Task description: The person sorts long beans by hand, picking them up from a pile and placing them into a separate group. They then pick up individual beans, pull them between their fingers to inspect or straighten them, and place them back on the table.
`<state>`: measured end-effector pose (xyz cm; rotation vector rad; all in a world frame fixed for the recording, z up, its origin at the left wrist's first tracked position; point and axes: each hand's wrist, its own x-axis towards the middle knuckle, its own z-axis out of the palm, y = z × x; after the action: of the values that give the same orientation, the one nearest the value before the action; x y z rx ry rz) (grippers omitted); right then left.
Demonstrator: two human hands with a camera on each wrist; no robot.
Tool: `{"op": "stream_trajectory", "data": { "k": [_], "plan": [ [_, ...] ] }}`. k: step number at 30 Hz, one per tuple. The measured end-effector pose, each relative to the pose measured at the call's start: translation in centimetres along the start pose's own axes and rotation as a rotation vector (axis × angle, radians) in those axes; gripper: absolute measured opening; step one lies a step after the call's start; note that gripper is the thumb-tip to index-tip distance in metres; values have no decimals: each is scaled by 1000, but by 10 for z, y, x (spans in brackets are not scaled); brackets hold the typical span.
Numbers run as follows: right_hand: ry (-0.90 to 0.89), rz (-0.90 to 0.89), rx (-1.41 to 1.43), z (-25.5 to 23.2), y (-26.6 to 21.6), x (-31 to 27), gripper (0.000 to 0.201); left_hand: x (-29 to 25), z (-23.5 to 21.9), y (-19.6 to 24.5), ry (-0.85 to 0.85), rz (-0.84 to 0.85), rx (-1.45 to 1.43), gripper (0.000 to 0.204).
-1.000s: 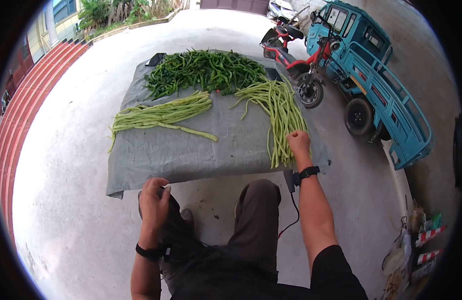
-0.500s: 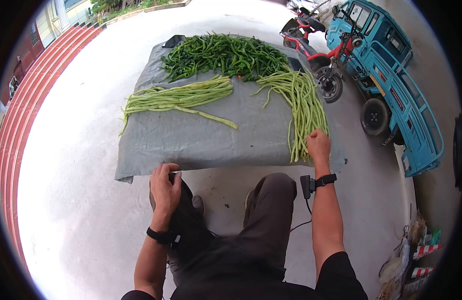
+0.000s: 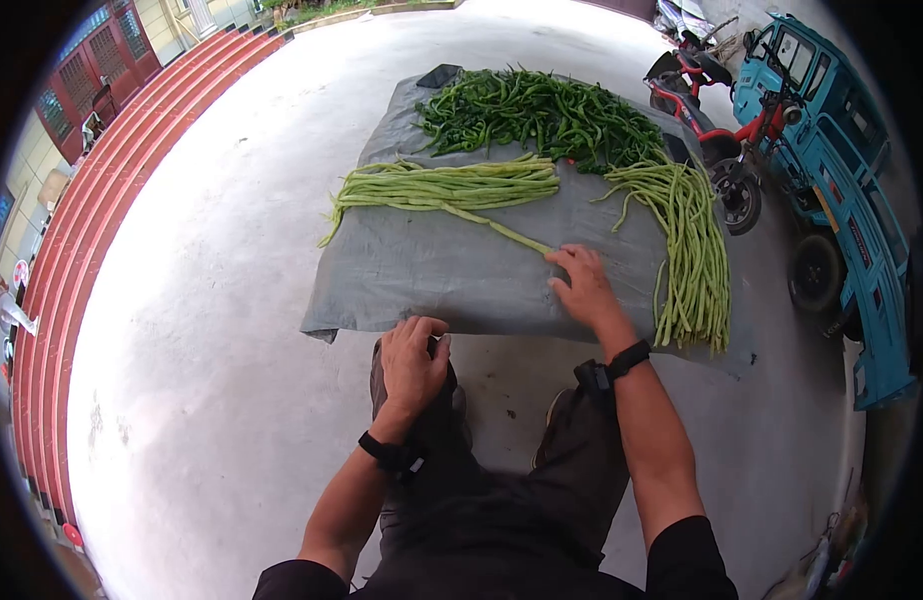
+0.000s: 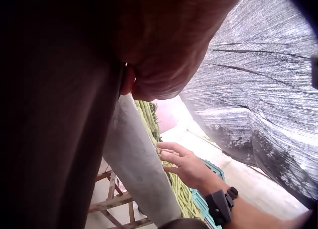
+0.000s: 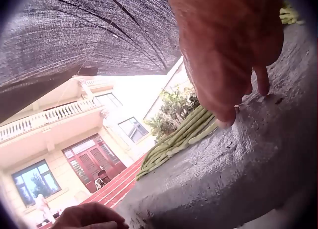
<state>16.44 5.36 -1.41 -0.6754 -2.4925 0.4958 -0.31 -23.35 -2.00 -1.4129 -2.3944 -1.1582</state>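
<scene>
A bundle of long green beans (image 3: 452, 186) lies on the left of the grey cloth (image 3: 462, 275), with one bean angling out from it toward the front. At that bean's end is my right hand (image 3: 586, 290), fingers spread low over the cloth; whether they pinch the bean is unclear. In the right wrist view the fingertips (image 5: 226, 120) meet the bean's end and the cloth. My left hand (image 3: 414, 365) rests on the knee at the cloth's front edge, fingers loosely bent and holding nothing. A second bean bundle (image 3: 697, 255) lies along the right side.
Green peppers (image 3: 542, 115) are heaped along the cloth's far side. Dark flat objects lie at its far corners. Beyond the right edge stand a red scooter (image 3: 722, 140) and a blue three-wheeled vehicle (image 3: 842, 190). Red steps (image 3: 112, 230) rise at the left.
My right hand has left the right bundle and moved left to the end of the stray bean, its fingers now extended. The left hand stays on the knee. The head view has shifted.
</scene>
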Motion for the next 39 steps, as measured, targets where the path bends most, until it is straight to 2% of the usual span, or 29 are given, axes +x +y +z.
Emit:
{"op": "stream_trajectory", "data": {
  "k": [2,5,8,11,15,23,26,32,35,38,39],
  "plan": [
    [37,-39,-70,15,2,3,39,0,-1,0,-4,-12,14,12],
    [-4,-21,-69,20,4,8,36,0,-1,-1,-17,-23,35,11],
    [-37,-18,-22,12,0,8,24,0,0,0,-12,-14,19,11],
    [-15,56,101,-2,-19,0,14,1,0,-1,-11,1,-9,10],
    [42,124,123,-12,-27,-17,17,1,-2,1,-28,-2,-12,10],
    [292,266,167,-18,7,-49,21,0,-1,0,-9,33,-20,9],
    [321,442,195,-28,24,-62,26,0,-2,2,-18,40,-10,9],
    [303,424,185,-54,33,-96,30,0,0,6,-26,56,21,10],
    [215,526,461,-66,25,-115,24,-1,1,6,-34,65,-18,10],
    [181,583,581,-95,-7,-131,18,-1,0,11,-70,31,-71,9],
    [168,578,610,-103,-11,-138,16,1,-1,16,-133,-53,-175,12]
  ]
}}
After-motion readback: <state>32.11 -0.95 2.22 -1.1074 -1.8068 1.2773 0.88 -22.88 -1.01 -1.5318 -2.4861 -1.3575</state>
